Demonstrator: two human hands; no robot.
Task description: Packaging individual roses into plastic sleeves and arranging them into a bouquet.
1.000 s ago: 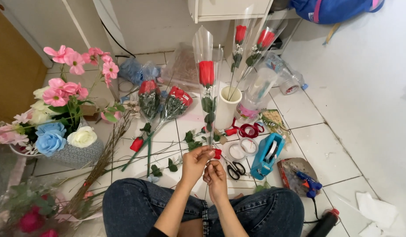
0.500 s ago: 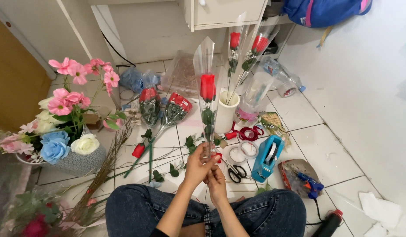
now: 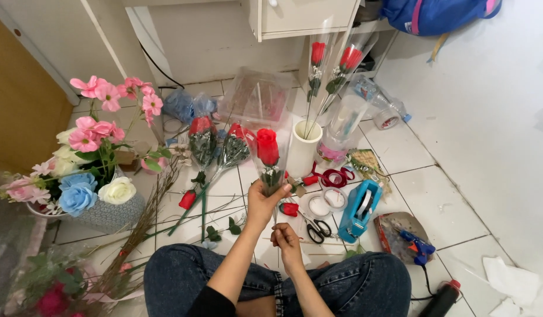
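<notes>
1. Since the earlier frame, we have lowered the wrapped red rose (image 3: 268, 154) and tilted it.
2. Our left hand (image 3: 263, 202) grips its sleeve below the bloom.
3. Our right hand (image 3: 286, 240) pinches the stem's lower end above our lap.

A red rose (image 3: 268, 147), blue tape dispenser (image 3: 358, 209), white tube vase (image 3: 303, 148), blue jeans (image 3: 365, 287).

A: Any packaging on that floor?
B: Yep, clear plastic box (image 3: 256, 97) by the back wall, crinkly blue plastic bag (image 3: 186, 104) left of it. No signs or screens.
</notes>
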